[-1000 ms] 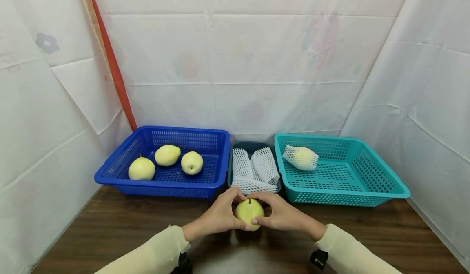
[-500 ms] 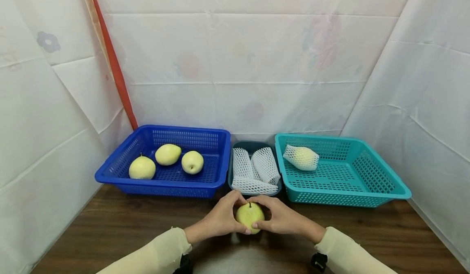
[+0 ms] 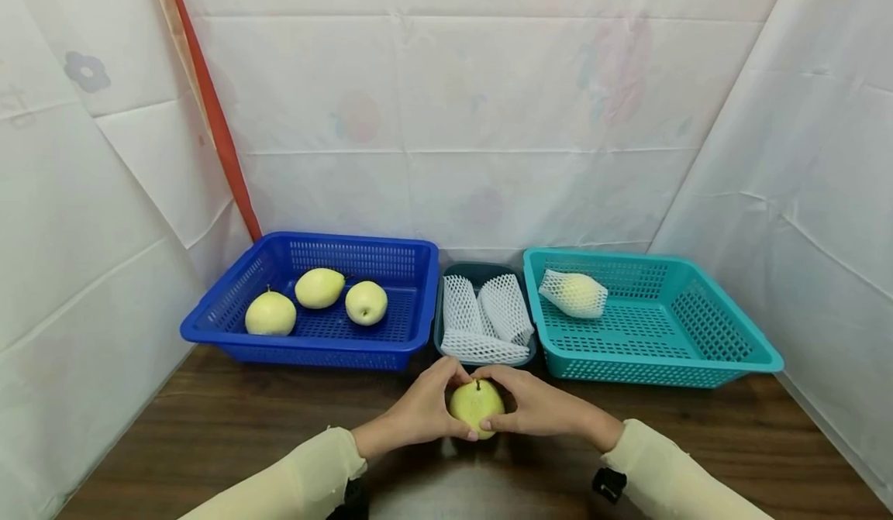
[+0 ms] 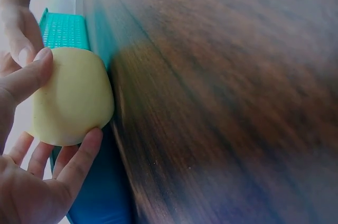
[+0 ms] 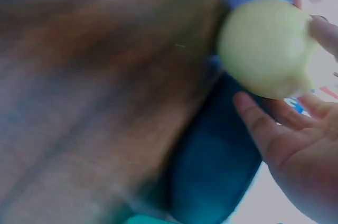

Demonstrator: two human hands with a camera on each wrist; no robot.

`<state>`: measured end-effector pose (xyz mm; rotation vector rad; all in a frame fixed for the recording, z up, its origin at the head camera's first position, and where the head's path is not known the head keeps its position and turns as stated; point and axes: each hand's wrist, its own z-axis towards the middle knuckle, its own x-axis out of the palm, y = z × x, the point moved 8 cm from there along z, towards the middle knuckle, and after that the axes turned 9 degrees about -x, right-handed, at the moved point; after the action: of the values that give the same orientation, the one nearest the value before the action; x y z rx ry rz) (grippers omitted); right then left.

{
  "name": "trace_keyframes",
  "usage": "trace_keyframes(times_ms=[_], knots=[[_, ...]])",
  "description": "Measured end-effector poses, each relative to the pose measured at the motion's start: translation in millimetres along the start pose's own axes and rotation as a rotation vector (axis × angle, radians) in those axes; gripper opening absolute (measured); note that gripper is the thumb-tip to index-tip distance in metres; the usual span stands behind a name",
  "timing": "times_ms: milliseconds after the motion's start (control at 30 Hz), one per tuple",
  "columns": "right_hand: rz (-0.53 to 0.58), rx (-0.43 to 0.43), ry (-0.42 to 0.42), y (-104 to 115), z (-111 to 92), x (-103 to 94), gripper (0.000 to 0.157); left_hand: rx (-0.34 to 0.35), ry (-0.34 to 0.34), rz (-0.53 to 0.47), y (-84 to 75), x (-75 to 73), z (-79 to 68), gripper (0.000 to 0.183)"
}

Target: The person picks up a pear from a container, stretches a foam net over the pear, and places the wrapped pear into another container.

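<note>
A yellow-green pear (image 3: 477, 409) with its dark stem up sits between both hands, just in front of the small dark basket. My left hand (image 3: 421, 408) grips its left side, and my right hand (image 3: 533, 406) grips its right side, thumbs on the near face. In the left wrist view, the thumb and fingertips of the left hand (image 4: 45, 174) curve round the pear (image 4: 74, 97). The right wrist view has the right hand (image 5: 301, 145) with fingers under the pear (image 5: 266, 49). Whether the pear touches the table is hard to tell.
On the left, a blue basket (image 3: 300, 346) holds 3 bare pears. White foam net sleeves (image 3: 504, 307) lie in a small dark basket (image 3: 481, 269). At right stands a teal basket (image 3: 663, 373) with one netted pear (image 3: 579, 295). The wooden table (image 3: 230, 419) meets white sheeting (image 3: 446, 117) behind.
The head view has tilted slightly, so the baskets appear a little higher. Both hands keep their grip on the pear, which has come very slightly nearer to me.
</note>
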<state>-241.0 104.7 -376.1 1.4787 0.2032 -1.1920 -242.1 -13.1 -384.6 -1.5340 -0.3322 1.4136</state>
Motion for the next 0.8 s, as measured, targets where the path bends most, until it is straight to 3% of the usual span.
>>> trace_keyframes(times_ms=[133, 233, 400, 567, 800], knots=[[-0.019, 0.019, 0.011, 7.1, 6.4, -16.3, 0.041, 0.014, 0.003, 0.006, -2.1, 0.1, 1.9, 0.059], [-0.055, 0.026, -0.064, 13.8, 14.0, -38.8, 0.031, 0.025, -0.002, 0.018, -3.2, -0.6, 3.4, 0.059], [-0.226, 0.012, -0.199, 21.5, 30.8, -67.9, 0.023, 0.011, -0.001, 0.024, -1.1, -1.8, 3.2, 0.060], [-0.389, 0.050, -0.167, 14.2, 51.9, -63.8, 0.025, 0.018, -0.017, 0.018, -0.1, -2.8, 0.1, 0.060], [-0.463, 0.192, -0.075, -12.5, 66.3, -45.3, 0.037, 0.030, -0.023, 0.023, -1.4, 0.9, -1.9, 0.059]])
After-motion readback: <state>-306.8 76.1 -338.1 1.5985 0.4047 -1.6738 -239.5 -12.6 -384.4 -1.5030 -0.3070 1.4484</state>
